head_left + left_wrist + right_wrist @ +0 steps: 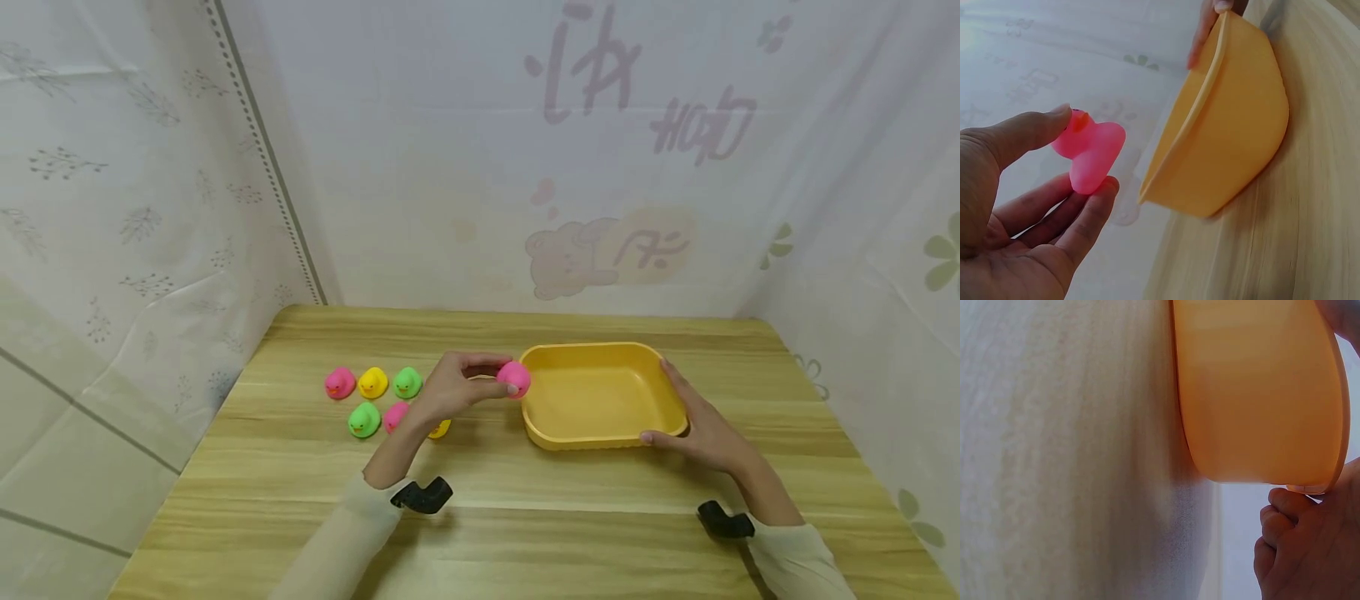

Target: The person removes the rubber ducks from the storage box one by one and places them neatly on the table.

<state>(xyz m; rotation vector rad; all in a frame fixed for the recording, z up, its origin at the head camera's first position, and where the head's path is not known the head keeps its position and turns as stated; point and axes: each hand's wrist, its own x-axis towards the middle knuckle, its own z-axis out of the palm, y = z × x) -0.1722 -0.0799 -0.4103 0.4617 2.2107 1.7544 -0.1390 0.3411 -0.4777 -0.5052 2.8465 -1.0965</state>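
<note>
My left hand [452, 390] pinches a pink rubber duck [513, 377] between thumb and fingertips, just off the left rim of a yellow plastic basin [585, 442]. In the left wrist view the duck [1099, 149] lies tilted in the pinch, apart from the basin wall [1235, 119]. At the basin's right end my right hand [708, 431] grips the rim, thumb at the front corner and fingers towards the back corner. The right wrist view has the basin's side [1260, 394] up close, with curled fingers [1285, 512] at its edge.
Left of the basin, more ducks sit in two rows: pink [340, 383], yellow [372, 383] and green [407, 382] behind; green [364, 420], pink [395, 416] and yellow [440, 429] in front. My left arm partly covers the front row. Printed cloth hangs around the wooden table [555, 550].
</note>
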